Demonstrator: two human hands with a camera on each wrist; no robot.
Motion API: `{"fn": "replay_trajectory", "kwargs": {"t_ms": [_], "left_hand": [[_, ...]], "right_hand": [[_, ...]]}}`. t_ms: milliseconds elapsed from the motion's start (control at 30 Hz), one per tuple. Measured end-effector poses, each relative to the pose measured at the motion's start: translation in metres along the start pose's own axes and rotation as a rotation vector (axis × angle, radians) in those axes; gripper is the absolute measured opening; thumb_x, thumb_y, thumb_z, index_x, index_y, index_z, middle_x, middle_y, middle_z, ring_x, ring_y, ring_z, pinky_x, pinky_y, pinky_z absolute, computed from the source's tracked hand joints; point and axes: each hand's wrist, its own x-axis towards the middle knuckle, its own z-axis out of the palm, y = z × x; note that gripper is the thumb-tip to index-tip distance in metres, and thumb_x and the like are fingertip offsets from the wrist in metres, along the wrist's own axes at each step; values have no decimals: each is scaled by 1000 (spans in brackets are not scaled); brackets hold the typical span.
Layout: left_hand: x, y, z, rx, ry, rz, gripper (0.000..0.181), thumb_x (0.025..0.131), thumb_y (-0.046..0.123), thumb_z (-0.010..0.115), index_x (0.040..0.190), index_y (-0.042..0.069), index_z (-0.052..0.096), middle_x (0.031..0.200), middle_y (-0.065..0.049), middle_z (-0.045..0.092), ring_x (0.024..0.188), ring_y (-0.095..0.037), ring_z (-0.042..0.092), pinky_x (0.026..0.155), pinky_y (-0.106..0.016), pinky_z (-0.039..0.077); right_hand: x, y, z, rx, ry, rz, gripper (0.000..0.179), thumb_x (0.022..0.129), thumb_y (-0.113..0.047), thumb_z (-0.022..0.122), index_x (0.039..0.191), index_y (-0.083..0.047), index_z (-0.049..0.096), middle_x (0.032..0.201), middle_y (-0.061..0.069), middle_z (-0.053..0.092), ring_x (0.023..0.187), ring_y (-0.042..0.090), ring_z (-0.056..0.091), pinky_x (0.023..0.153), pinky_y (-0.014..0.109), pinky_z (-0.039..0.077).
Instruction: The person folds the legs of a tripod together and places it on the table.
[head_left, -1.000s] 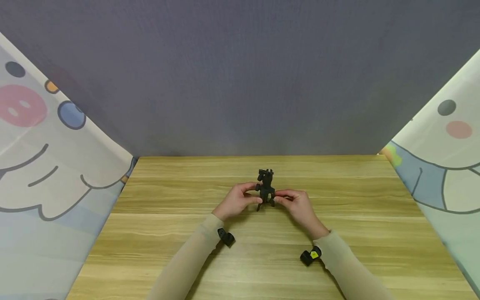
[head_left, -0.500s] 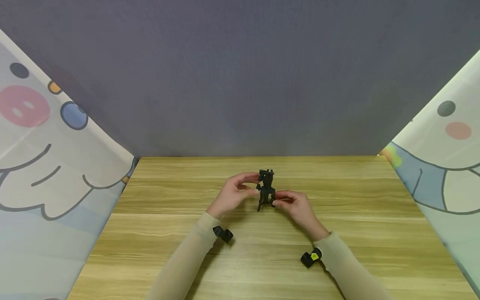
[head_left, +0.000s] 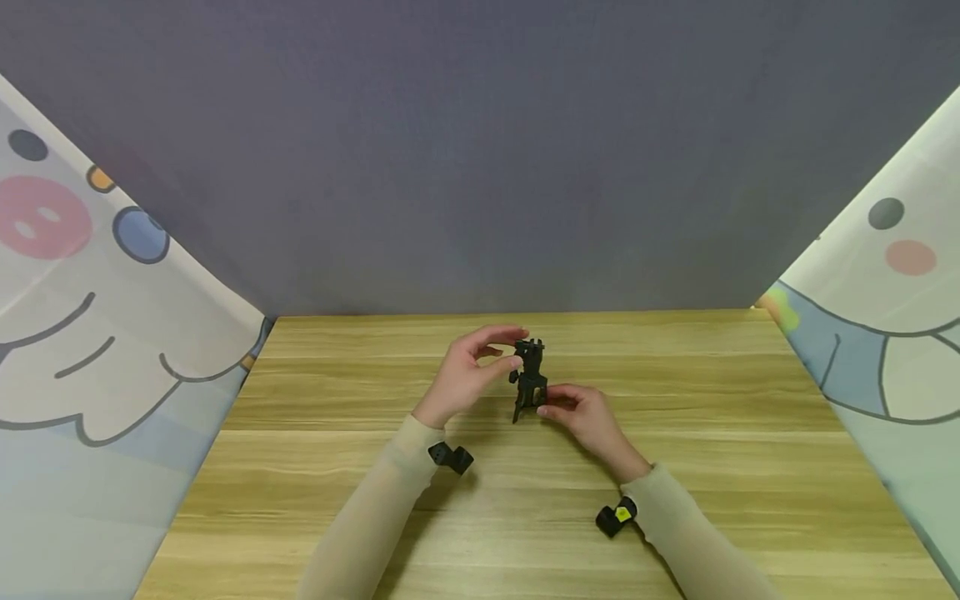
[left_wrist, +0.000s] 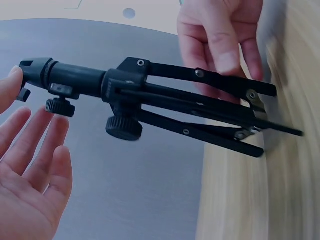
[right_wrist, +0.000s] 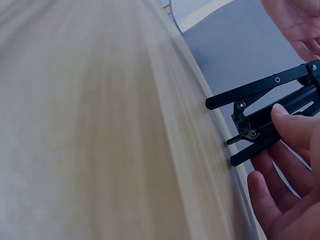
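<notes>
A small black mini tripod (head_left: 531,383) stands upright over the wooden table, its feet right at the tabletop. In the left wrist view, the tripod (left_wrist: 127,87) shows its head, two knobs and narrow legs joined by metal braces. My left hand (head_left: 465,371) has its thumb and index finger at the tripod's head; the index finger falls outside the left wrist view, where the other fingers spread loosely beside the upper knob (left_wrist: 60,106). My right hand (head_left: 588,417) pinches the lower legs (right_wrist: 260,90), thumb across one leg and fingers behind it.
The wood-grain table (head_left: 510,517) runs back to a plain grey panel (head_left: 480,158). Cartoon-printed panels (head_left: 90,333) flank it left and right. Each sleeve carries a black wrist camera, one (head_left: 450,457) on the left and one (head_left: 617,517) on the right.
My left hand has moved up the tripod, away from its lower part to its head. My right hand stays at the legs, and the tripod has barely moved.
</notes>
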Motion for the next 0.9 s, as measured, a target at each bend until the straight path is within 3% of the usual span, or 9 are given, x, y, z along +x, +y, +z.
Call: {"fn": "replay_trajectory", "kwargs": {"t_ms": [100,300,700,900], "left_hand": [[4,-8,3,5,-8,8,37,95,8,69,132,12,64,127,-1,66,116,-17,59,94,-42,48],[8,-8,7,22,-11,21,30,94,18,72,125,16,69,120,3,69,111,-14,62,93,-38,50],[9,-6,10,41,36,22,25,90,20,77,114,15,75,110,4,71,101,-14,63,91,-53,49],[8,-5,10,80,80,34,24,90,19,77,113,14,76,108,3,72,98,-14,64,88,-47,49]], "right_hand": [[1,0,2,-29,4,0,22,81,-5,82,102,0,76,99,11,74,89,21,71,78,27,56],[1,-2,4,-60,18,18,20,80,-4,83,99,-2,77,97,9,75,90,20,70,78,27,56],[3,-4,6,-162,33,34,12,80,-6,83,91,-6,78,88,2,75,84,17,68,75,33,54],[3,-5,5,-177,39,34,10,81,-7,83,90,-8,78,86,1,74,80,15,67,72,31,53]]}}
